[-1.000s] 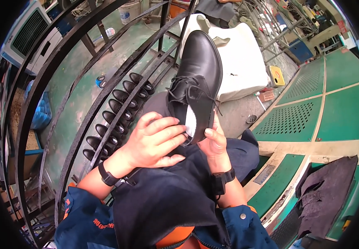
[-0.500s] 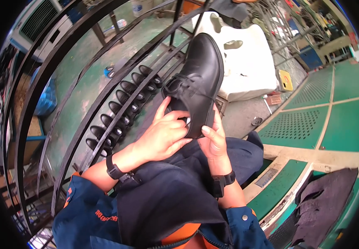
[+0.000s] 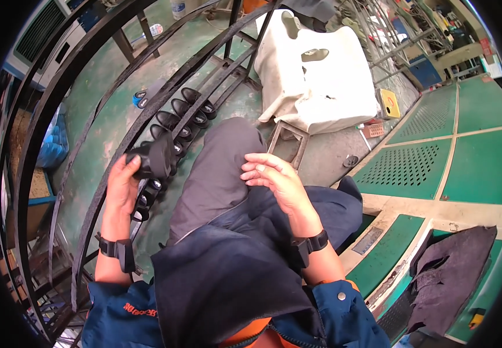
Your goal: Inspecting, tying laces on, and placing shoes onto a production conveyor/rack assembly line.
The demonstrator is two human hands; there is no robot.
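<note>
My left hand [image 3: 122, 184] holds a black leather shoe [image 3: 153, 155] out to my left, right beside a curved metal rack [image 3: 106, 156]. The rack carries a row of several black shoe parts [image 3: 182, 110] on its bars. My right hand [image 3: 274, 178] hovers over my lap with the fingers loosely curled and nothing in it. It rests near my grey trouser knee [image 3: 227, 156]. A dark apron [image 3: 227, 284] covers my lap. Both wrists wear black bands.
A white padded seat [image 3: 314, 81] stands ahead on the green concrete floor. A small metal frame [image 3: 288, 145] lies in front of my knee. Green perforated platforms [image 3: 436, 162] run along the right, with a dark cloth [image 3: 454, 278] on one.
The shoe has gone from both hands in front of me to my left hand alone, moved left to the rack. My right hand has let go and stays over my lap.
</note>
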